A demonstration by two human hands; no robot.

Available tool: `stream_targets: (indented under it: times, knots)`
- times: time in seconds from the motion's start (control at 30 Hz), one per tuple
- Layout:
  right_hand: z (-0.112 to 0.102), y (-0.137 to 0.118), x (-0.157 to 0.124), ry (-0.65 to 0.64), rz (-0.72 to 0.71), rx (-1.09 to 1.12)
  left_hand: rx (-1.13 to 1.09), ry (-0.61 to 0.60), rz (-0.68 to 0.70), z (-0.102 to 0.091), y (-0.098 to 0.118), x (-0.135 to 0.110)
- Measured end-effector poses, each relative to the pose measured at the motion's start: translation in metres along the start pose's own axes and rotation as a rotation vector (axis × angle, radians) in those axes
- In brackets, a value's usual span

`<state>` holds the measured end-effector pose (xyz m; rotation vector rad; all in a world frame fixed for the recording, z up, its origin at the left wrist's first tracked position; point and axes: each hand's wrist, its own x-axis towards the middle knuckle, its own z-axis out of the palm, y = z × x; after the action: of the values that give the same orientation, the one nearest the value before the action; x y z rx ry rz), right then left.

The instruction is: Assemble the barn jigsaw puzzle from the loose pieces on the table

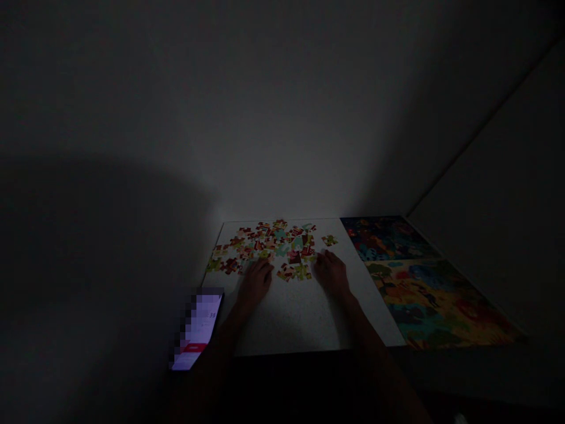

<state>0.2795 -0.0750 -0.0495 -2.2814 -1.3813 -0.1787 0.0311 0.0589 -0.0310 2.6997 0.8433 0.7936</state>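
A loose heap of jigsaw pieces (269, 247) lies scattered across the far half of a white speckled board (291, 321), with a few separate pieces (329, 239) set off to the right of the main spread. The pieces look like thin die-cut card, so they are probably light and fairly stiff, though the narrow necks of their knobs could bend or fray if forced. Lying flat and overlapping in places, they would likely be easiest to take singly, pinched by the edges between thumb and fingertip, or first slid toward a clear part of the board. The left hand (255, 282) rests palm down at the near left edge of the heap, and the right hand (332, 274) lies likewise at its near right edge, with pieces just beside its fingertips (322, 256). The fingers of both hands appear open and extended, with no clear grip, though the dim light hides whether either hand has a small piece beneath it. To the right of the board lie two brightly illustrated panels (408, 282), one mostly blue and the other mostly yellow and green. A smartphone (196, 330) with a lit, blurred screen lies beyond the board's left edge.
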Motion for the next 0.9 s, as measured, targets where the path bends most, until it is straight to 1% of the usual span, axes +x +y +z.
stream_targets:
  times: [0.1,0.27,0.43,0.6,0.73,0.9]
  knots:
    - [0.000,-0.003,-0.002,-0.068,0.003,-0.059,0.022,0.011,-0.004,-0.001,-0.001,0.000]
    - [0.004,-0.006,-0.011,-0.170,-0.053,-0.092,0.058,-0.020,-0.028,-0.003,0.001,-0.001]
    - [0.011,-0.020,-0.026,-0.169,-0.118,-0.083,0.077,-0.079,0.029,-0.001,0.004,-0.001]
    - [0.011,-0.035,-0.032,-0.180,-0.202,-0.026,0.087,-0.162,0.098,-0.004,0.007,0.001]
    - [0.009,-0.036,-0.031,-0.174,-0.243,0.022,0.083,-0.199,0.085,-0.004,0.007,0.002]
    - [0.008,-0.033,-0.032,-0.165,-0.293,0.087,0.052,-0.199,0.069,-0.003,0.005,0.001]
